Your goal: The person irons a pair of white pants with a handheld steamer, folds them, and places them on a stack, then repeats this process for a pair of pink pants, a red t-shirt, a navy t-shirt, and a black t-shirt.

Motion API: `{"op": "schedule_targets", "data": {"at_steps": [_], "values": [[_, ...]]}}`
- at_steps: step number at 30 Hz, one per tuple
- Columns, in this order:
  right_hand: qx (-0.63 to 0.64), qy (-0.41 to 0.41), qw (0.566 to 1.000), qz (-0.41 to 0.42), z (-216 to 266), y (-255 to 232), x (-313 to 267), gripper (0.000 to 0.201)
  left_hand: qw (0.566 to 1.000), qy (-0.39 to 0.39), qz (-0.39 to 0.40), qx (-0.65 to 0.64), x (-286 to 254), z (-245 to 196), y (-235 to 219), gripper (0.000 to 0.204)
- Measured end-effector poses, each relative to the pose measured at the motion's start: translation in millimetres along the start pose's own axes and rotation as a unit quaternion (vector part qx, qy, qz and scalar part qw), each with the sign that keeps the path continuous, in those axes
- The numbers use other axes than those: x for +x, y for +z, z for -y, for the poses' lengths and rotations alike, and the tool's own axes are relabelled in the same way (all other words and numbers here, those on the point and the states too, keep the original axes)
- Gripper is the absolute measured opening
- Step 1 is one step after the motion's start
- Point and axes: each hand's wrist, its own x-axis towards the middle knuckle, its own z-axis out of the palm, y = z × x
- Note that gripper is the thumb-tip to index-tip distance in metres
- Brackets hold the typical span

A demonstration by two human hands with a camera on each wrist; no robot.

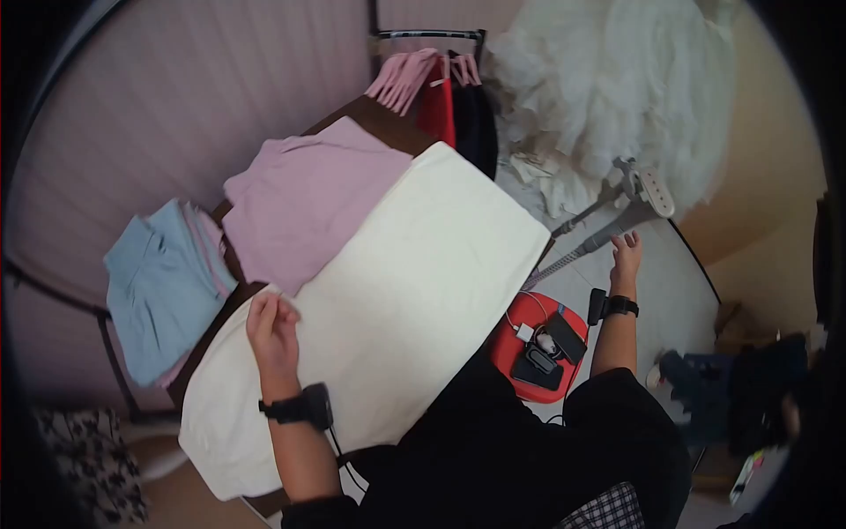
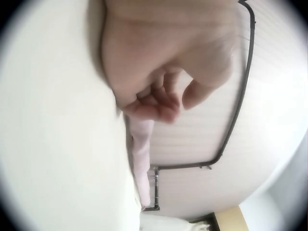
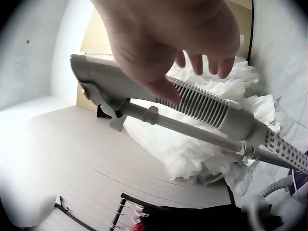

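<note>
Presumably light, the rigid garment steamer is best held by its ribbed handle; left grip and right grip are released.

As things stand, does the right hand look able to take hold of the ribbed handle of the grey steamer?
Probably yes: the right hand is open and empty, close beside the ribbed handle, and nothing seems to stand between them. I cannot tell if they touch.

You wear black clothes, and the left sleeve is also black. Your left wrist has a black strap, a boxy camera and a thin dark cable; your right wrist has a similar black band and camera unit.
</note>
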Motion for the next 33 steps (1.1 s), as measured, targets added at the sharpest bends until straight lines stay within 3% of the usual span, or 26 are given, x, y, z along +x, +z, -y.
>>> {"op": "schedule_targets", "data": {"at_steps": [2,4,8,10,12,16,17,19,20,22,24,26,27,28,30,32,33], "values": [[-0.018,-0.011,0.999,0.045,-2.6,8.9,15.5,0.058,1.0,0.011,-0.005,-0.006,1.0,1.3,-1.8,0.007],[0.04,0.028,0.988,0.148,-9.4,11.2,25.2,0.048,1.0,0.004,0.006,-0.002,-0.8,1.7,-3.2,0.008],[0.076,0.018,0.987,0.14,2.1,21.7,19.8,0.041,1.0,0.017,-0.005,-0.003,-3.9,1.4,-2.7,0.008],[0.118,-0.031,0.984,0.133,-9.6,17.9,38.0,0.039,1.0,0.015,0.001,0.005,-6.3,-0.1,-2.2,0.008],[0.113,-0.068,0.988,0.076,18.8,13.1,30.2,0.035,1.0,0.02,-0.015,0.014,-9.5,-3.4,-1.0,0.008],[0.108,-0.255,0.961,-0.01,86.2,-10.2,12.2,0.034,0.998,-0.025,-0.03,0.044,-11.7,-5.4,-2.7,0.011],[0.091,-0.278,0.956,-0.009,106.6,-15.1,-3.7,0.034,0.998,-0.016,-0.045,0.041,-15.9,-9.8,-1.2,0.011],[0.076,-0.303,0.95,0.008,155.8,-10.4,-48.7,0.034,0.985,-0.09,-0.023,0.144,-31.1,-24.9,4.3,0.015],[0.028,-0.309,0.951,0.002,178.9,-9.0,-76.3,0.033,0.985,-0.087,-0.035,0.143,-42.2,-32.7,4.5,0.015],[-0.024,-0.318,0.948,0.003,202.5,-3.9,-97.7,0.032,0.953,-0.11,0.032,0.28,-68.8,-39.0,3.6,0.018],[-0.044,-0.439,0.891,0.104,214.3,5.3,-108.5,0.031,0.951,-0.113,0.053,0.284,-93.2,-37.0,-7.9,0.019],[-0.081,-0.462,0.872,0.14,227.3,27.4,-137.6,0.03,0.949,-0.063,0.075,0.298,-119.7,-36.1,-11.5,0.019],[-0.106,-0.493,0.84,0.2,230.6,43.5,-152.6,0.03,0.948,-0.056,0.102,0.296,-130.8,-35.5,-9.2,0.023],[-0.132,-0.521,0.802,0.259,235.8,60.5,-173.2,0.031,0.949,-0.054,0.096,0.294,-141.1,-34.9,-0.9,0.023],[-0.188,-0.621,0.678,0.346,269.0,96.4,-268.3,0.05,0.966,-0.039,0.157,0.201,-154.7,-34.8,26.7,0.028],[-0.195,-0.683,0.581,0.397,269.7,127.5,-323.8,0.058,0.973,-0.024,0.157,0.166,-165.2,-39.9,58.6,0.034],[-0.192,-0.671,0.564,0.441,265.4,135.9,-350.1,0.059,0.978,-0.012,0.16,0.135,-165.7,-39.7,70.4,0.041]]}}
